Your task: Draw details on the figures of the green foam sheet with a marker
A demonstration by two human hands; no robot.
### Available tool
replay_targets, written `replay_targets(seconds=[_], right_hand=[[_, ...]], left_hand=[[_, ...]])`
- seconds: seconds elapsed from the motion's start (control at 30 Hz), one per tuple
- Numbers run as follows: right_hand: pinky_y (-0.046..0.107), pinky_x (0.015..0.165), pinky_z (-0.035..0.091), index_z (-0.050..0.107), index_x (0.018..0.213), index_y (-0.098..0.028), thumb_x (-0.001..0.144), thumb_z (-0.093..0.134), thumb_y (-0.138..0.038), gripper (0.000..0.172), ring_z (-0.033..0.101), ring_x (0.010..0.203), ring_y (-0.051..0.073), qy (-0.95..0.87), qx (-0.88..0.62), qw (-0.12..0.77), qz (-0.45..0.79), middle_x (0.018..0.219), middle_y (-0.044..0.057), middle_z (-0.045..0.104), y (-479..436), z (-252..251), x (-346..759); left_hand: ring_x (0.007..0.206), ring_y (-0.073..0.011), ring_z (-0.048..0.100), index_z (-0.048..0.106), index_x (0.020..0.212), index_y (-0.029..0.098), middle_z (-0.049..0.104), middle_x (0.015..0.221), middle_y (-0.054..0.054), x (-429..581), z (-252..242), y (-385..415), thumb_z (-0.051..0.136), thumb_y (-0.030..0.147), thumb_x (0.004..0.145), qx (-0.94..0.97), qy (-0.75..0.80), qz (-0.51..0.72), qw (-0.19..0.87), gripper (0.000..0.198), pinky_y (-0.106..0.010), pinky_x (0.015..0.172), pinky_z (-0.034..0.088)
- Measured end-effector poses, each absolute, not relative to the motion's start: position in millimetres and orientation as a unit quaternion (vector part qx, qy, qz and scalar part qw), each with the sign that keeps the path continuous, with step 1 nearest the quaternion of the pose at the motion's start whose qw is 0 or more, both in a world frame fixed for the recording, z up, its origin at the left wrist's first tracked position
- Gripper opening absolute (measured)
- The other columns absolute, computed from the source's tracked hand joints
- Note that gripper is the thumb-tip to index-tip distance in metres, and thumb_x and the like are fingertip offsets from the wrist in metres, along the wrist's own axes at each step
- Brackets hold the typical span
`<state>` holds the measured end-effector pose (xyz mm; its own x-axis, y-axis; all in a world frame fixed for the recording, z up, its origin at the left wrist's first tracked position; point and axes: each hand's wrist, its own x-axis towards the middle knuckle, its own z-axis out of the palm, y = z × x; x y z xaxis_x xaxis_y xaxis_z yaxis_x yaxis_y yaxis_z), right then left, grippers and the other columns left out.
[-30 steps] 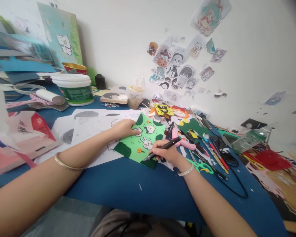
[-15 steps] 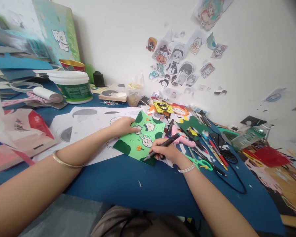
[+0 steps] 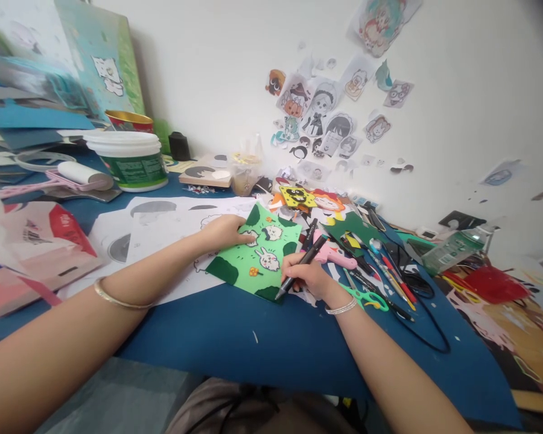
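A green foam card [image 3: 256, 256] with cartoon rabbit faces and dark green patches lies on the blue table [image 3: 271, 343]. My left hand [image 3: 226, 232] rests on the card's upper left edge, fingers curled and pressing it down. My right hand [image 3: 308, 278] is closed round a black pen [image 3: 301, 267], its tip touching the card's lower right corner. A bangle sits on my left wrist and a thin bracelet on my right.
White printed sheets [image 3: 163, 232] lie under the card. Green scissors [image 3: 366, 298], a pink glue gun [image 3: 335, 253], pens and a black cable [image 3: 428, 325] crowd the right. A white tub [image 3: 127, 158] and a roller stand back left. Stickers [image 3: 326, 114] cover the wall.
My right hand and the pen have shifted slightly right along the card's lower corner, the pen now steeper. My left hand stays on the card.
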<state>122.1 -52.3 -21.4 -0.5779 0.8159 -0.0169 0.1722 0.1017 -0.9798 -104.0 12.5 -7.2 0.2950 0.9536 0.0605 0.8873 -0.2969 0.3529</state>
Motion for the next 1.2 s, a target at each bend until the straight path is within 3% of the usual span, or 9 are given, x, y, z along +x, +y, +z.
replay_targets(seconds=[0.2, 0.37, 0.47, 0.6, 0.67, 0.8, 0.97, 1.2], right_hand=[[0.019, 0.034, 0.027, 0.052, 0.050, -0.016, 0.064, 0.052, -0.021, 0.014, 0.039, 0.037, 0.007, -0.668, -0.334, 0.300, 0.593, 0.049, -0.002, 0.051, -51, -24, 125], [0.026, 0.051, 0.044, 0.060, 0.088, -0.018, 0.083, 0.044, -0.048, 0.034, 0.053, 0.050, 0.012, -0.664, -0.285, 0.378, 0.579, 0.066, 0.003, 0.062, -56, -20, 130], [0.028, 0.062, 0.046, 0.057, 0.101, -0.020, 0.080, 0.052, -0.051, 0.037, 0.056, 0.062, 0.014, -0.667, -0.287, 0.426, 0.539, 0.080, 0.004, 0.063, -59, -17, 132], [0.024, 0.055, 0.041, 0.057, 0.075, -0.020, 0.074, 0.063, -0.037, 0.018, 0.050, 0.058, 0.012, -0.687, -0.348, 0.434, 0.468, 0.064, -0.002, 0.054, -62, -20, 129], [0.023, 0.051, 0.038, 0.052, 0.066, -0.019, 0.078, 0.058, -0.035, 0.020, 0.045, 0.052, 0.010, -0.700, -0.366, 0.415, 0.452, 0.057, -0.004, 0.048, -63, -24, 124], [0.022, 0.047, 0.035, 0.048, 0.068, -0.020, 0.076, 0.057, -0.029, 0.015, 0.043, 0.049, 0.010, -0.726, -0.377, 0.382, 0.431, 0.058, -0.005, 0.046, -66, -29, 114], [0.023, 0.049, 0.032, 0.033, 0.052, -0.021, 0.070, 0.052, -0.018, 0.027, 0.039, 0.050, 0.010, -0.753, -0.432, 0.356, 0.345, 0.053, -0.006, 0.036, -72, -28, 107], [0.022, 0.047, 0.027, 0.033, 0.053, -0.021, 0.070, 0.052, -0.019, 0.026, 0.035, 0.050, 0.010, -0.774, -0.423, 0.327, 0.339, 0.053, -0.005, 0.037, -74, -27, 107]], left_hand=[[0.059, -0.0209, 0.053, 0.046, 0.058, 0.021, 0.057, 0.063, -0.005, -105, -8, 15, 0.052, 0.068, 0.063, 0.788, 0.585, 0.141, 0.131, 0.047, -0.029, 0.047, 0.028], [0.058, -0.0184, 0.057, 0.058, 0.071, 0.019, 0.063, 0.065, -0.004, -102, -2, 9, 0.057, 0.061, 0.064, 0.728, 0.599, 0.223, 0.248, 0.043, -0.027, 0.045, 0.033], [0.059, -0.0187, 0.059, 0.060, 0.076, 0.017, 0.065, 0.068, -0.005, -100, 2, 4, 0.058, 0.059, 0.063, 0.703, 0.608, 0.245, 0.276, 0.043, -0.026, 0.045, 0.036], [0.058, -0.0178, 0.058, 0.059, 0.071, 0.018, 0.063, 0.065, -0.003, -100, 1, 3, 0.058, 0.056, 0.065, 0.715, 0.595, 0.247, 0.271, 0.039, -0.026, 0.044, 0.035], [0.055, -0.0172, 0.056, 0.055, 0.065, 0.019, 0.060, 0.060, -0.002, -100, -1, 5, 0.058, 0.056, 0.064, 0.725, 0.594, 0.246, 0.246, 0.037, -0.026, 0.043, 0.032], [0.053, -0.0168, 0.053, 0.051, 0.060, 0.020, 0.056, 0.057, -0.001, -102, -5, 8, 0.056, 0.057, 0.065, 0.744, 0.590, 0.237, 0.204, 0.038, -0.027, 0.043, 0.028], [0.054, -0.0170, 0.052, 0.044, 0.057, 0.021, 0.053, 0.056, 0.000, -102, -8, 10, 0.053, 0.059, 0.065, 0.753, 0.585, 0.229, 0.194, 0.040, -0.027, 0.045, 0.028], [0.052, -0.0172, 0.050, 0.040, 0.055, 0.022, 0.049, 0.054, 0.001, -103, -12, 12, 0.052, 0.059, 0.065, 0.761, 0.580, 0.226, 0.185, 0.040, -0.027, 0.046, 0.027]])
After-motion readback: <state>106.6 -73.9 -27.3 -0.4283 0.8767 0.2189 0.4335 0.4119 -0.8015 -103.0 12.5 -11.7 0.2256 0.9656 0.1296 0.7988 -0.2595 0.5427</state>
